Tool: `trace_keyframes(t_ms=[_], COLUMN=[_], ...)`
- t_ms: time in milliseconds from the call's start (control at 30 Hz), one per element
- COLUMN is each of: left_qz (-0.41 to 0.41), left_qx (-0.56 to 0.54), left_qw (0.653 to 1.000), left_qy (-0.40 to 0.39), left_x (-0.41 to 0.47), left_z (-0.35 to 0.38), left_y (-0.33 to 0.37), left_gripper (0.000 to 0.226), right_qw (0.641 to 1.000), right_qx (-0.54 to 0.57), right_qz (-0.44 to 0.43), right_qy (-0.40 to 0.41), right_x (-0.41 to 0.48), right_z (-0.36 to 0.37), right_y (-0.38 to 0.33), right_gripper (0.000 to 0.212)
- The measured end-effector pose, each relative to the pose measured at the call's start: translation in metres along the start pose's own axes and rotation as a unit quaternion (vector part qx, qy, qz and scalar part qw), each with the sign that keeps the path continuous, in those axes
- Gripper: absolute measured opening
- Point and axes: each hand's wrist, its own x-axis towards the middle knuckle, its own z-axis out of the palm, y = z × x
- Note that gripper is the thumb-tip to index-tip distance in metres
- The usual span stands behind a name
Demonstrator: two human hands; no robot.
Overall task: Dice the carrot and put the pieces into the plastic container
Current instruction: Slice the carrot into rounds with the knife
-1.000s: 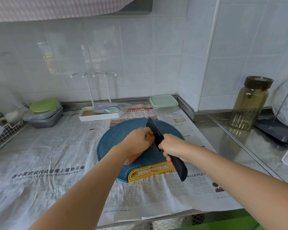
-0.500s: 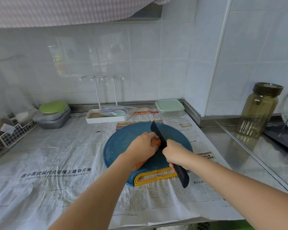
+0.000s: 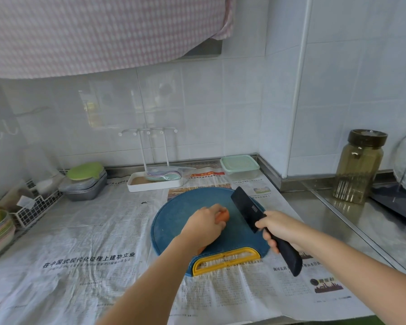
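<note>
An orange carrot (image 3: 222,216) lies on the round blue cutting board (image 3: 174,221), mostly covered by my left hand (image 3: 204,225), which grips it from above. Only its far end and a bit near my wrist show. My right hand (image 3: 278,228) holds the handle of a black cleaver (image 3: 249,207); the blade is lifted and angled to the right of the carrot, apart from it. The plastic container (image 3: 240,167) with a pale green lid stands shut at the back right of the newspaper, by the wall.
Newspaper (image 3: 80,254) covers the counter. A white tray with a rack (image 3: 155,181) stands behind the board. Stacked metal bowls with a green lid (image 3: 85,181) and a wire basket (image 3: 31,209) are at the left. A glass jar (image 3: 359,167) stands on the steel counter at the right.
The cleaver has moved off the carrot, up and to the right. My left hand stays on the carrot. The camera has tilted upward.
</note>
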Motion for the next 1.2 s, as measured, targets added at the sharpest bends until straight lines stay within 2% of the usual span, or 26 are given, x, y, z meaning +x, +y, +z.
trace_keyframes(t_ms=[167, 533, 800, 933, 1100, 1200], left_qz=[-0.014, -0.026, -0.026, -0.029, -0.029, -0.028], left_qx=[-0.022, -0.040, -0.041, -0.042, -0.044, -0.045], left_qw=[1.000, 0.999, 0.999, 0.999, 0.999, 0.999], left_qy=[-0.004, -0.014, -0.011, -0.010, -0.012, -0.011], left_x=[0.001, 0.003, 0.003, 0.004, 0.003, 0.003], left_z=[-0.001, 0.000, -0.001, 0.000, 0.000, 0.000], left_y=[0.000, -0.002, -0.002, -0.002, -0.001, -0.001], left_gripper=[0.034, 0.035, 0.036, 0.035, 0.036, 0.036], right_qw=[1.000, 1.000, 1.000, 1.000, 0.999, 0.999], right_qx=[-0.013, -0.016, 0.014, 0.008, -0.004, -0.008], right_qz=[-0.020, -0.006, 0.004, -0.016, -0.026, -0.023], right_qy=[-0.013, -0.020, -0.021, -0.022, -0.026, -0.021], right_x=[-0.007, -0.009, -0.012, -0.011, -0.007, -0.005], right_z=[0.006, 0.020, 0.019, 0.019, 0.020, 0.021], right_y=[-0.016, -0.021, -0.021, -0.020, -0.021, -0.019], right_gripper=[0.007, 0.010, 0.009, 0.001, 0.005, 0.016])
